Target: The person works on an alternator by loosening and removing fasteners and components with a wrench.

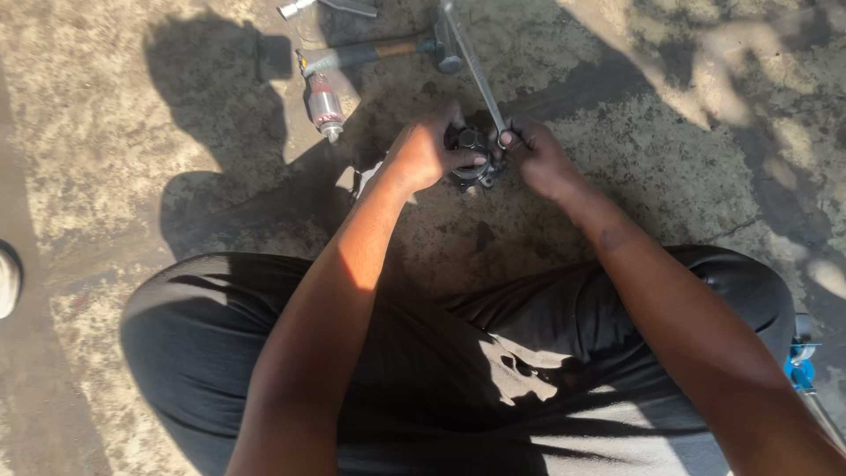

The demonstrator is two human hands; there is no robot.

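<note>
I sit on a concrete floor with my knees spread, in dark trousers. My left hand (426, 152) grips a small dark round metal part (471, 164) held just above the ground. My right hand (539, 159) holds the lower end of a long thin metal tool (473, 66), whose tip meets the part. The tool's shaft slants up and away from me. Both hands press close together around the part, which hides most of it.
A hammer (379, 53) with a wooden and green handle lies on the floor beyond my hands. A motor armature (324, 104) lies to its left. Metal pieces (328, 7) sit at the top edge. A blue object (800, 363) is at my right knee.
</note>
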